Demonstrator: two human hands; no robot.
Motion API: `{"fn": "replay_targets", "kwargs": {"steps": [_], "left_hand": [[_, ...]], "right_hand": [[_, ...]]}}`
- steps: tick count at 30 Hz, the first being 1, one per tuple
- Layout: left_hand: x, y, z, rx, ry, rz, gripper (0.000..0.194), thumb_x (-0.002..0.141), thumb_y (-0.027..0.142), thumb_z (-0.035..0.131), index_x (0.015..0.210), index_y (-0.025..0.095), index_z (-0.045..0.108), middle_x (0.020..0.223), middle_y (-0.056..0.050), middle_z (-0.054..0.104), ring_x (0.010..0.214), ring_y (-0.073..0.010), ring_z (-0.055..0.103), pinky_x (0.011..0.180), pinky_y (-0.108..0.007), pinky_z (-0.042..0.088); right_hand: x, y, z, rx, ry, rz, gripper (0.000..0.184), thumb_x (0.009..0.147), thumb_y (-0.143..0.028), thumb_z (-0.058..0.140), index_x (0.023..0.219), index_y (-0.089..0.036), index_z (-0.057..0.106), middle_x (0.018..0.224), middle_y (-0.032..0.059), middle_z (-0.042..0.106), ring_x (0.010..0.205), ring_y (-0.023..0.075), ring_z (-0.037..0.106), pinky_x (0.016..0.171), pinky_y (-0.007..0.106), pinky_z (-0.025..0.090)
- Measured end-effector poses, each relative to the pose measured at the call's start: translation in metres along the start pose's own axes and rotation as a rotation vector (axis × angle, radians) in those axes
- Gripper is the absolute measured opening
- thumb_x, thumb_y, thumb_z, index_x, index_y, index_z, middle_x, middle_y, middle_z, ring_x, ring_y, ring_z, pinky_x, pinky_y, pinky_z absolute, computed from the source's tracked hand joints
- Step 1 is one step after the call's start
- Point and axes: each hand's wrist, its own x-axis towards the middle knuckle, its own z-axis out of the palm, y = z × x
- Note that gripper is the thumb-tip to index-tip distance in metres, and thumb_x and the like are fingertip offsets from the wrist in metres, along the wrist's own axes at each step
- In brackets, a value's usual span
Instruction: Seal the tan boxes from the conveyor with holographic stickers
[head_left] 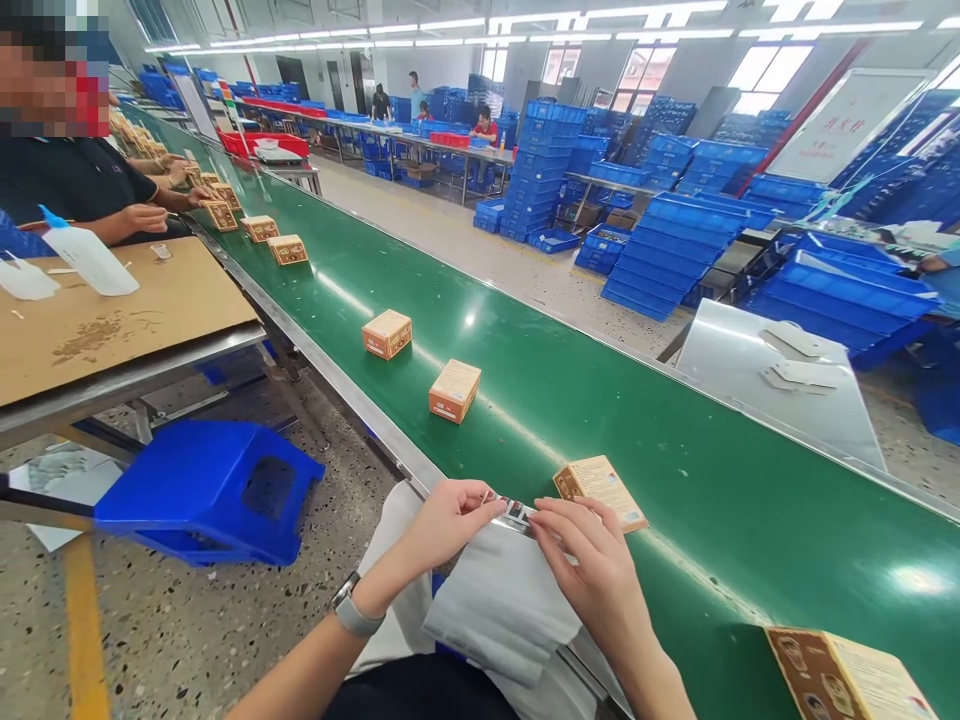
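Observation:
Between my two hands is a small, shiny strip with dark and red patches; I cannot tell its exact kind. My left hand pinches its left end between thumb and fingers. At the other end, my right hand has its fingertips closed on the strip. Just behind my right hand a tan and brown carton rests on the green conveyor belt, partly hidden by the fingers. A pale grey cloth or plastic sheet hangs beneath my hands, over the belt's edge.
More cartons sit on the belt: one ahead, another at lower right. To the left stand a blue stool and a cardboard-topped table with a white bottle. A co-worker's hand is beyond. A metal table adjoins the far side.

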Motion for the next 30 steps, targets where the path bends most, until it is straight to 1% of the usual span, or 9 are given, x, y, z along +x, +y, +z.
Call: {"fn": "replay_targets", "kwargs": {"steps": [3,5,6,8,10,12,18,25,30], "left_hand": [[0.008,-0.007,-0.012,0.084,0.077,0.032,0.038,0.089,0.049,0.058,0.068,0.016,0.06,0.065,0.002,0.055,0.062,-0.0132,0.049,0.055,-0.024,0.034],[0.018,-0.015,-0.029,0.191,0.222,0.109,0.034,0.087,0.047,0.06,0.07,0.018,0.064,0.088,-0.004,0.069,0.086,-0.0207,0.06,0.071,-0.029,0.045],[0.025,-0.018,-0.039,0.255,0.295,0.162,0.032,0.087,0.046,0.061,0.071,0.019,0.065,0.107,-0.007,0.07,0.103,-0.0242,0.059,0.086,-0.033,0.047],[0.04,-0.025,-0.059,0.346,0.41,0.228,0.029,0.087,0.044,0.061,0.072,0.02,0.066,0.134,-0.008,0.06,0.126,-0.0282,0.049,0.112,-0.043,0.032],[0.054,-0.03,-0.075,0.362,0.409,0.237,0.031,0.088,0.044,0.059,0.071,0.019,0.064,0.147,-0.009,0.05,0.135,-0.0293,0.043,0.118,-0.047,0.023],[0.064,-0.034,-0.081,0.35,0.34,0.249,0.031,0.09,0.043,0.057,0.073,0.019,0.064,0.151,-0.011,0.046,0.137,-0.0284,0.043,0.117,-0.045,0.027],[0.068,-0.037,-0.061,0.388,0.228,0.289,0.024,0.087,0.04,0.063,0.074,0.02,0.067,0.148,-0.005,0.051,0.133,-0.0284,0.044,0.114,-0.047,0.032],[0.07,-0.04,-0.051,0.373,0.165,0.297,0.023,0.086,0.036,0.064,0.069,0.021,0.069,0.141,-0.002,0.058,0.129,-0.0282,0.046,0.111,-0.048,0.035],[0.071,-0.044,-0.04,0.315,0.138,0.297,0.022,0.087,0.035,0.064,0.071,0.021,0.07,0.139,-0.003,0.059,0.13,-0.0264,0.048,0.111,-0.044,0.036]], "right_hand": [[0.0,0.0,0.001,0.091,0.019,0.11,0.01,0.09,-0.02,0.062,0.093,-0.028,0.067,0.11,0.0056,0.072,0.103,0.0256,0.065,0.091,0.045,0.047],[0.0,0.004,-0.003,0.174,0.035,0.269,0.005,0.09,-0.028,0.063,0.089,-0.029,0.068,0.113,0.0067,0.07,0.107,0.0273,0.063,0.092,0.047,0.048],[0.0,0.007,-0.005,0.213,0.056,0.358,0.006,0.09,-0.033,0.063,0.088,-0.029,0.068,0.114,0.0071,0.069,0.107,0.0281,0.063,0.092,0.048,0.048],[0.002,0.016,-0.009,0.294,0.107,0.538,0.014,0.087,-0.042,0.065,0.087,-0.028,0.067,0.115,0.0079,0.069,0.106,0.0292,0.063,0.089,0.047,0.051],[0.005,0.026,-0.01,0.374,0.145,0.692,0.022,0.083,-0.048,0.067,0.088,-0.027,0.067,0.117,0.0088,0.069,0.102,0.0291,0.065,0.084,0.045,0.054],[0.011,0.035,-0.008,0.455,0.156,0.793,0.029,0.078,-0.052,0.07,0.091,-0.026,0.068,0.119,0.0094,0.069,0.098,0.0283,0.067,0.082,0.043,0.054],[0.048,0.059,0.023,0.713,0.215,0.858,0.033,0.076,-0.05,0.073,0.096,-0.023,0.071,0.114,0.0089,0.072,0.11,0.0271,0.065,0.095,0.041,0.05],[0.103,0.09,0.086,0.794,0.136,0.85,0.036,0.07,-0.053,0.072,0.084,-0.02,0.072,0.101,0.009,0.075,0.097,0.025,0.068,0.081,0.036,0.055],[0.115,0.106,0.1,0.797,0.003,0.887,0.04,0.063,-0.055,0.074,0.077,-0.018,0.071,0.077,0.0067,0.075,0.07,0.0225,0.067,0.062,0.033,0.053]]}}
